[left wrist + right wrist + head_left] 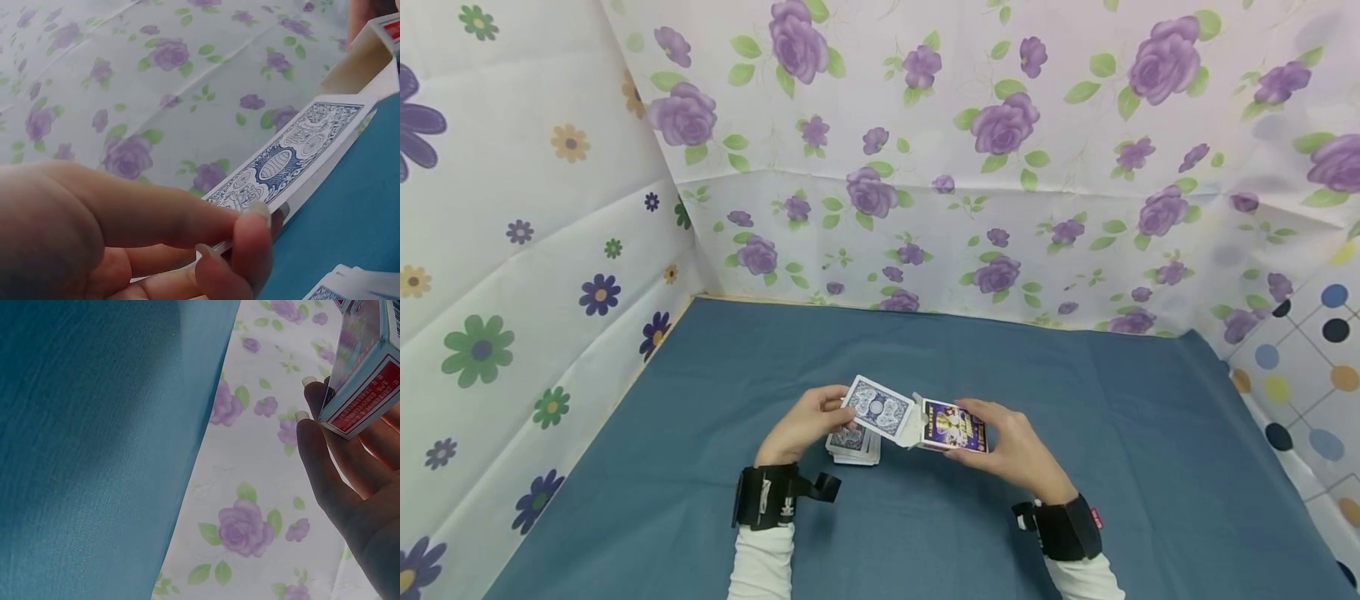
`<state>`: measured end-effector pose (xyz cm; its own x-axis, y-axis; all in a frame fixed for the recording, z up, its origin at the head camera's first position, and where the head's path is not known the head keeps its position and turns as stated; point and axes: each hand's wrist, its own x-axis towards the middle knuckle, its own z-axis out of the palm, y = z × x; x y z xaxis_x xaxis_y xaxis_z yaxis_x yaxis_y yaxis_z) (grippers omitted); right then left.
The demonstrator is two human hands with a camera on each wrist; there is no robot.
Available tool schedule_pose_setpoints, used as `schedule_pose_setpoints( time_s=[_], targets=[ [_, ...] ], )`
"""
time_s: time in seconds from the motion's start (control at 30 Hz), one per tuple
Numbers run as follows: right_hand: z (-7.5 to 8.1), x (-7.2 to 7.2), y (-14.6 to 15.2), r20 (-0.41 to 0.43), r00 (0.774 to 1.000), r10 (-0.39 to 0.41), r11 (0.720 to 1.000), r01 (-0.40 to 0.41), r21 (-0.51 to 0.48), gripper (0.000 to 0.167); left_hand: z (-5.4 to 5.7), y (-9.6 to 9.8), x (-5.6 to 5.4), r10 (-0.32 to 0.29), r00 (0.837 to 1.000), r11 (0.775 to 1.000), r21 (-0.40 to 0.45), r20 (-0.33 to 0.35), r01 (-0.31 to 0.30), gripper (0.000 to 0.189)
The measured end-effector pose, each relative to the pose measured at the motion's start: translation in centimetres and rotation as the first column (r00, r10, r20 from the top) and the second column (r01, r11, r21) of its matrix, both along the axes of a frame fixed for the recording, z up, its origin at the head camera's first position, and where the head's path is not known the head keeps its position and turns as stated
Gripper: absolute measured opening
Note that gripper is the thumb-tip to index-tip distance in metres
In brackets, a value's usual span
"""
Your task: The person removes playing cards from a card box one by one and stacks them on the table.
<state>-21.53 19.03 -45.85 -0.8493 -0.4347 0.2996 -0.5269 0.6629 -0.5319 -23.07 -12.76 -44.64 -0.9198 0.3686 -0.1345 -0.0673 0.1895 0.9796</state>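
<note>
My left hand point(802, 422) pinches a few playing cards point(878, 407) between thumb and fingers, their blue patterned backs facing up. In the left wrist view these cards point(281, 159) slant up toward the open end of a card box point(362, 65). Held in my right hand point(1011, 446), the purple and gold card box point(953, 426) lies tilted with its flap end toward the cards. The right wrist view shows a red-and-white end of the box point(369, 397) against the fingers. Beneath the left hand's cards, a stack of playing cards point(855, 450) rests on the table.
A blue cloth point(925, 533) covers the table. Behind it hangs a white sheet with purple roses point(868, 192). Flowered cloth point(550, 317) closes the left side, and dotted cloth point(1300, 383) the right. Black straps point(767, 497) circle both wrists.
</note>
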Motion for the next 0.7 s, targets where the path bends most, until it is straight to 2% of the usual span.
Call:
schedule_pose_setpoints(
  time_s=[0.27,0.37,0.43,0.47,0.53,0.63,0.7],
  targets=[
    [-0.2,-0.1,-0.1,0.005,1.000,0.002,1.000,-0.002,0.003,0.067,-1.1,-1.1,-0.3,0.088,0.996,0.995,0.045,0.033,-0.090,0.042],
    [-0.2,-0.1,-0.1,0.018,1.000,0.001,1.000,-0.001,0.004,0.067,-1.8,-1.4,-0.4,0.138,0.990,0.990,0.004,0.007,-0.138,0.040],
    [-0.3,0.0,-0.1,0.026,1.000,0.002,1.000,-0.002,0.002,0.067,-2.3,-1.4,-0.5,0.196,0.981,0.980,-0.041,-0.015,-0.196,0.039],
    [-0.3,0.0,-0.1,0.031,1.000,0.002,1.000,-0.002,0.001,0.067,-2.6,-1.3,-0.6,0.235,0.972,0.970,-0.064,-0.024,-0.236,0.038],
    [-0.3,0.0,-0.1,0.039,0.999,0.002,1.000,-0.002,0.001,0.067,-3.2,-1.1,-0.8,0.333,0.942,0.936,-0.104,-0.041,-0.335,0.033],
    [-0.4,0.0,-0.1,0.048,0.999,0.000,1.000,0.000,0.005,0.066,-3.9,-0.6,-1.0,0.477,0.876,0.866,-0.129,-0.073,-0.483,0.026],
    [-0.4,0.0,-0.2,0.052,0.999,-0.002,1.000,0.002,0.008,0.067,-4.3,-0.3,-1.2,0.538,0.837,0.826,-0.136,-0.098,-0.547,0.023]
  ],
)
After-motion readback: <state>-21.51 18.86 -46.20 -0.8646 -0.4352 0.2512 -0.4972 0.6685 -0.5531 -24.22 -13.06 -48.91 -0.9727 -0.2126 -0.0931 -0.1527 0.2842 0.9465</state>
